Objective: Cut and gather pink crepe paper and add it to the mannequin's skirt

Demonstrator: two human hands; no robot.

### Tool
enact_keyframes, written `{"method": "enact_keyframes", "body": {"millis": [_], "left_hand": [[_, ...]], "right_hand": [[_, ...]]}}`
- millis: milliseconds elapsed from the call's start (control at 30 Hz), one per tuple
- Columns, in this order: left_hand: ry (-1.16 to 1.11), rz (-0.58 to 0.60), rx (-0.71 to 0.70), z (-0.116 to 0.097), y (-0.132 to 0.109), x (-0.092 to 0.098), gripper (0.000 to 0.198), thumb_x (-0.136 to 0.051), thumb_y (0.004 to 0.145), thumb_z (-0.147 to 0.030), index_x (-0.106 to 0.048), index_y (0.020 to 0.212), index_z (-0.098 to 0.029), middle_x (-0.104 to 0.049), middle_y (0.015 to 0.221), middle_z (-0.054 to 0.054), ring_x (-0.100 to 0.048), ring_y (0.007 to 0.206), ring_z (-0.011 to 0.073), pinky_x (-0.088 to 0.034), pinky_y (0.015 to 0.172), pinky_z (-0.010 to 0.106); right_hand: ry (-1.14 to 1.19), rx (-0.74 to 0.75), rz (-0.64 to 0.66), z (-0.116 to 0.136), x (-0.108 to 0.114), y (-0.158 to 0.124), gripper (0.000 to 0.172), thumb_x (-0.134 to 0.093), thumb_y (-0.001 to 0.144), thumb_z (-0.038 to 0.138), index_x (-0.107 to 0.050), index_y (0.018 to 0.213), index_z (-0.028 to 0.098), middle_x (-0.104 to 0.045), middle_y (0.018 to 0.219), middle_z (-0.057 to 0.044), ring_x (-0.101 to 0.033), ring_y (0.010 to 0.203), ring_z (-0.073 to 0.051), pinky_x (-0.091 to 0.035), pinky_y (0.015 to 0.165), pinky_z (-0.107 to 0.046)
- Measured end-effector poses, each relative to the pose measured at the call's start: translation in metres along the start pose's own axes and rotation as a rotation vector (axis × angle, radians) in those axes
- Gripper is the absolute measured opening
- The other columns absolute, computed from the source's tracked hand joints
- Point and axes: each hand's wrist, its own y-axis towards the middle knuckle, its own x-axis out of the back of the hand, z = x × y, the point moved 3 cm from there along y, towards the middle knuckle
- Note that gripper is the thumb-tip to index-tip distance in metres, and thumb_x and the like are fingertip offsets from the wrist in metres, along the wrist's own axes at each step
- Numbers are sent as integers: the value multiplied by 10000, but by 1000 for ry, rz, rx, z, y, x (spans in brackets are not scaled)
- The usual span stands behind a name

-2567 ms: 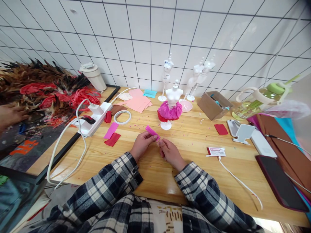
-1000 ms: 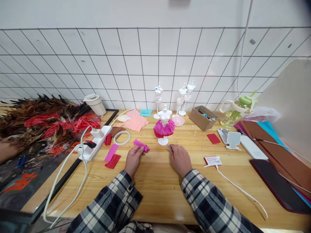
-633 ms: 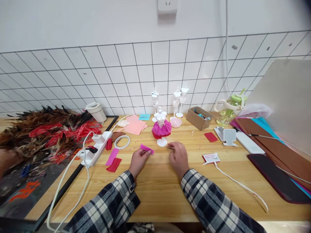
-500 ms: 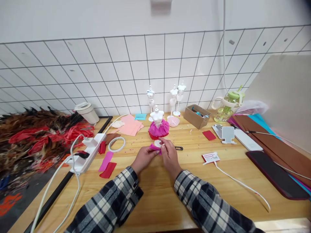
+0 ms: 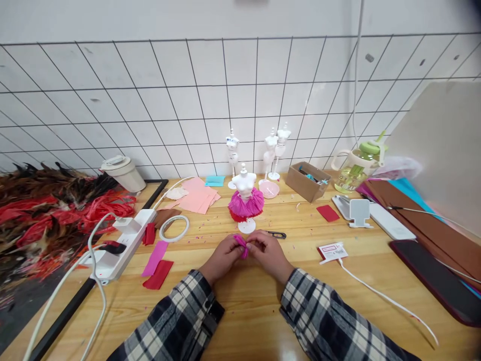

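Between my hands is a small gathered piece of magenta crepe paper (image 5: 241,244). My left hand (image 5: 224,253) pinches its left side, while the fingers of my right hand (image 5: 267,252) are closed on its right side. Just beyond stands a white mini mannequin (image 5: 244,183) on a round base, wearing a ruffled magenta and red skirt (image 5: 246,204). A small black thread snipper or clip (image 5: 277,234) lies beside my right fingertips; its exact kind is hard to make out.
Behind stand several bare white mannequins (image 5: 232,150) and a cardboard box (image 5: 308,181). At left are a tape roll (image 5: 174,229), magenta and red paper strips (image 5: 158,275), pink sheets (image 5: 195,195) and a power strip (image 5: 124,248). A phone stand (image 5: 359,211) and green-lidded bottle (image 5: 355,168) are at right.
My hands have drawn back from the mannequin's base toward me, uncovering it. The magenta paper now looks bunched between my fingertips. The view has shifted slightly.
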Motion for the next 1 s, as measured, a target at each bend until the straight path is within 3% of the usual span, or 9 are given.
{"method": "enact_keyframes", "body": {"millis": [100,233,333,433,567,733,867,1000], "left_hand": [[-38,36,-36,-8,0,0,275,-555,847,-402,-727,926,-203,-679,957,78,-585,925,243,-428,887,348],[-61,89,-20,-13,-2,-1,306,-556,844,-438,-733,943,-208,-684,1000,83,-590,985,258,-422,935,358],[34,5,-34,-16,-4,-1,285,-588,824,-433,-728,909,-200,-685,939,82,-591,924,250,-439,887,350],[141,-169,-58,-20,-9,1,284,-682,760,-414,-714,945,-201,-689,924,81,-601,900,246,-445,846,338],[102,-295,-24,-25,-17,1,277,-740,708,-398,-711,895,-196,-707,877,71,-634,827,226,-473,793,322],[-86,-320,52,-21,-26,3,244,-695,726,-425,-704,771,-185,-698,746,38,-624,711,194,-497,709,292],[-75,-327,32,-17,-31,9,259,-630,782,-429,-724,802,-189,-710,788,37,-627,779,204,-490,778,298],[-179,-267,60,-14,-33,4,330,-593,815,-477,-723,901,-186,-714,866,46,-632,809,201,-493,772,289]], "right_hand": [[25,-29,4,-2,0,-1,159,-620,810,273,-715,917,202,-642,810,-38,-499,648,-144,-403,594,-272],[72,-51,-25,-5,-1,-1,146,-638,772,323,-705,806,198,-622,733,-22,-469,602,-131,-384,560,-261],[115,-81,-49,-7,-1,-1,186,-641,754,364,-691,795,190,-624,726,-18,-470,586,-126,-391,554,-258],[69,-110,-110,-7,1,-2,202,-657,739,372,-691,796,181,-639,757,-28,-482,585,-127,-396,553,-260],[-40,-81,-107,-2,0,-6,146,-662,751,322,-703,770,183,-643,755,-31,-466,552,-120,-394,541,-264],[17,33,3,0,-8,-9,166,-653,792,340,-736,782,197,-684,783,-55,-577,723,-171,-457,666,-293],[99,-62,-9,-5,-9,-9,202,-639,773,359,-714,827,179,-685,780,-33,-563,658,-146,-451,629,-272],[131,-99,2,-1,-10,-10,203,-600,768,366,-676,778,178,-618,652,6,-501,571,-127,-404,552,-247]]}}
